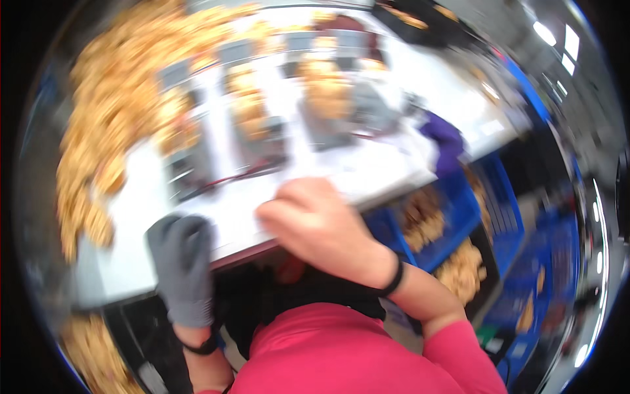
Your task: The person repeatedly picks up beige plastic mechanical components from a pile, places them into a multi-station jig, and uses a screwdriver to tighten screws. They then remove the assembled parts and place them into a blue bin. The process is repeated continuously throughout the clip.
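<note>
Along the left side of the white surface (pixel 380 167) spreads a heap (pixel 108 85) of tan pieces, flat and roundish, their texture lost to blur; lying there, it seems placed to leave the middle free. Next comes the left hand (pixel 180 253), in a grey knit-looking glove, at the near edge, its fingers bent inward; whether they grip anything, I cannot tell. Just beyond it stands the left holder (pixel 188 172), a grey, boxy, hard-looking form with tan pieces in a row running away from the person, probably so that they stay in line. To its right, the middle holder (pixel 269 148) carries a similar row, and a thin red cord (pixel 252 172) lies by its near end. The bare right hand (pixel 321 223) hovers over the near edge, its fingers curled toward the palm; blur hides whether they pinch something. Farther right, the right holder (pixel 325 134) bears a fuller, rounded pile, spaced from the middle one, perhaps to keep the rows apart. Beside it, a soft purple cloth (pixel 445 141) droops at the surface's edge. Below, a stiff blue crate (pixel 457 235) has tan pieces inside, its walls seemingly there to contain them.
</note>
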Available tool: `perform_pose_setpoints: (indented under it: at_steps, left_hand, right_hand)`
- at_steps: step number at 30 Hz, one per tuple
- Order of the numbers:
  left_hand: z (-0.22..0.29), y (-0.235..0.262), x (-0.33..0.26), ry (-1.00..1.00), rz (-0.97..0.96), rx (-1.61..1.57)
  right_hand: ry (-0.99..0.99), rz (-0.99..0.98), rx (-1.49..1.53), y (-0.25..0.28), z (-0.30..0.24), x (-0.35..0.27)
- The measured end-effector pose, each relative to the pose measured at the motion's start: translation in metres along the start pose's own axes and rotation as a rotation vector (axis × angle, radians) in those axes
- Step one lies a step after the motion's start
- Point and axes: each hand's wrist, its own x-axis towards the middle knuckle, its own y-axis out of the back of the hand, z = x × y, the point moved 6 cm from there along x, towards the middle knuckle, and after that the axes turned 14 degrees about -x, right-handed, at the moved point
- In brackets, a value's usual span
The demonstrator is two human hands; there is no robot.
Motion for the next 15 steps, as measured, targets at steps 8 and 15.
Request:
perform_pose_setpoints:
  at_steps: [8, 15]
  left_hand:
    - [0.013, 0.011, 0.001, -0.008, 0.038, 0.05]
    - [0.013, 0.008, 0.012, 0.01, -0.015, 0.055]
  right_hand:
    - [0.026, -0.03, -0.039, -0.002, -0.017, 0.021]
    - [0.079, -0.014, -0.119, -0.012, -0.016, 0.025]
